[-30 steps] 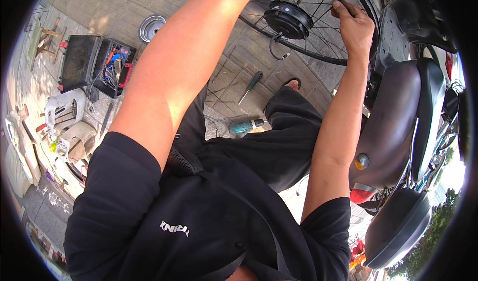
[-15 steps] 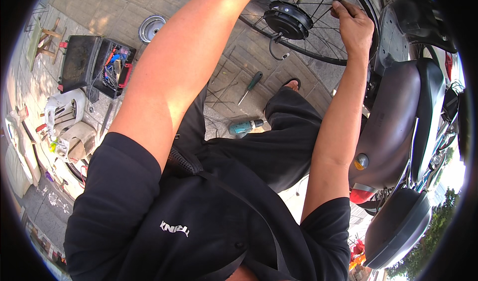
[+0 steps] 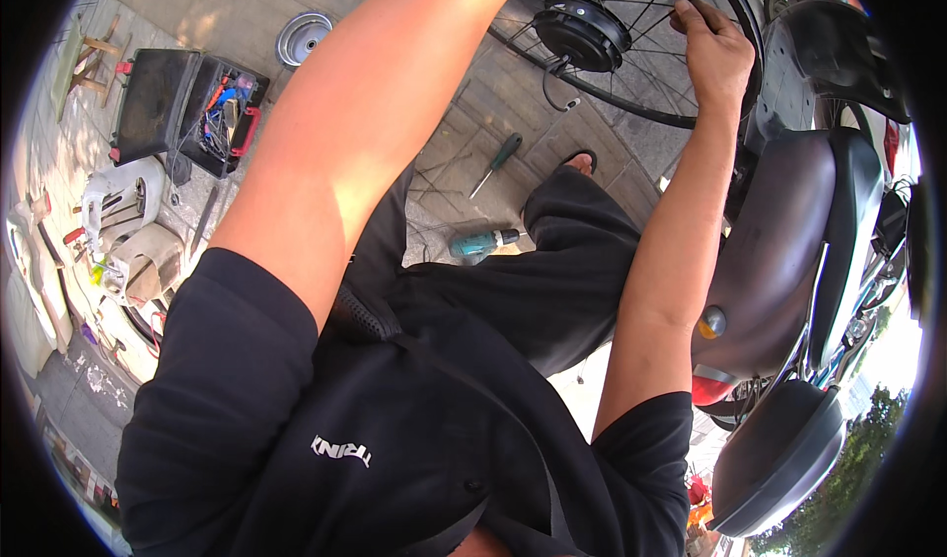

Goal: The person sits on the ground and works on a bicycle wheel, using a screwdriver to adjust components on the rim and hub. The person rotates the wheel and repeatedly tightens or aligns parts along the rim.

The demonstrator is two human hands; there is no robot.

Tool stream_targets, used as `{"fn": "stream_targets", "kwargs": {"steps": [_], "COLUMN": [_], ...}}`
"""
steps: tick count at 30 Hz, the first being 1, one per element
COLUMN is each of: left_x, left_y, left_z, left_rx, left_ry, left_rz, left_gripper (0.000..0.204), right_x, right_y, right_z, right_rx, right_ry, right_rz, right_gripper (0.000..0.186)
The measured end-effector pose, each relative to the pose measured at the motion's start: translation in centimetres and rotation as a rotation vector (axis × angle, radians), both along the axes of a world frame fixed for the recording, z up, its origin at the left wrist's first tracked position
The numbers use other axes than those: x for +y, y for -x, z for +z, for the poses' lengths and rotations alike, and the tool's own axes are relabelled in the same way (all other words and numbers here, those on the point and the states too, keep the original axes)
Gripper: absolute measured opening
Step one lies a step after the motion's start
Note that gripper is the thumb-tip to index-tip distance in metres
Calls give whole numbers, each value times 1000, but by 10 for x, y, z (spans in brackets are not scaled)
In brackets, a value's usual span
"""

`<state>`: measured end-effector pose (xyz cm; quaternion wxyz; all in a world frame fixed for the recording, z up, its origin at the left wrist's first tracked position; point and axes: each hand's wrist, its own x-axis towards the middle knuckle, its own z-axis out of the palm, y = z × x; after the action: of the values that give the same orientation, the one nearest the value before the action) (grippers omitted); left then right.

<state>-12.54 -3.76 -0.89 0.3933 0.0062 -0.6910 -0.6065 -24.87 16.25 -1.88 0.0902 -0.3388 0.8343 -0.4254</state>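
A bicycle wheel with black spokes and a black rim [image 3: 646, 115] is at the top of the view, partly cut off by the edge. At its centre is a thick black hub motor [image 3: 584, 34], from which a short cable [image 3: 552, 91] with a plug hangs. My right hand [image 3: 718, 52] is over the wheel's right side, just inside the rim. Its thumb and fingers are pinched together on a thin spoke; the fingertips partly hide the spot. My left forearm reaches up past the top edge, so my left hand is out of sight.
On the paving lie a screwdriver [image 3: 498, 162], a teal power drill [image 3: 481, 243] and loose spokes. An open toolbox [image 3: 225, 113], a metal wheel hub [image 3: 304, 39] and pale plastic parts [image 3: 123, 202] are at left. A dark scooter [image 3: 774, 251] stands close on the right.
The wheel and my right hand appear slightly farther right and up in view, while the pinch stays closed. The view itself has shifted a little.
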Motion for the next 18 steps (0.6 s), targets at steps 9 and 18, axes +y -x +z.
{"fn": "stream_targets", "kwargs": {"steps": [9,18], "left_x": [-3,1], "left_y": [5,-2], "left_z": [-3,5], "left_rx": [-23,-89], "left_ry": [32,44], "left_rz": [61,123], "left_gripper": [29,29], "right_x": [-6,-8], "right_y": [2,6], "right_z": [-2,-3], "right_rx": [-24,-9], "right_ry": [-38,-70], "right_rz": [-28,-43], "right_gripper": [29,30]}}
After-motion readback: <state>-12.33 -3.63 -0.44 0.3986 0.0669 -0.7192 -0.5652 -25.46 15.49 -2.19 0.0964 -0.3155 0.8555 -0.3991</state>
